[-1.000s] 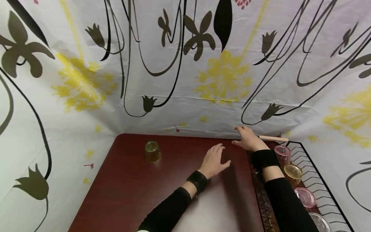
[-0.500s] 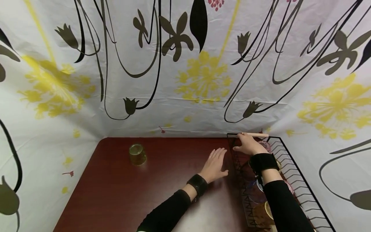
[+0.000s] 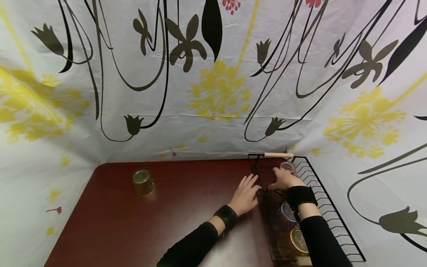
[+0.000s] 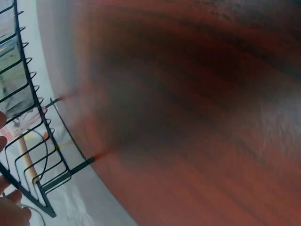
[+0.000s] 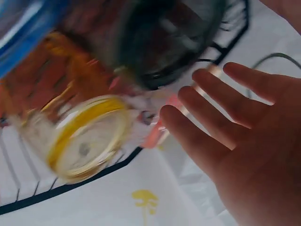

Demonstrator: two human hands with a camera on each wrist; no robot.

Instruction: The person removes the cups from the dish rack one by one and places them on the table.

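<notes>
The black rack [image 3: 320,193] has slid closer along the table [image 3: 160,222], and now both hands, left [image 3: 246,193] and right [image 3: 283,180], rest open-fingered on its near corner, holding nothing.

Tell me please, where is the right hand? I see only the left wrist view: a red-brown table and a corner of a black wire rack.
Observer: The right hand is over the far end of the rack, fingers straight, close by a pink glass. Whether they touch, I cannot tell.
Operator: Are other glasses in the rack?
Observer: Yes, a blue-rimmed glass and a yellow-rimmed glass sit nearer the person.
Operator: And how does the left hand lie?
Observer: The left hand lies flat on the table, fingers straight, just beside the rack's left side.
</notes>
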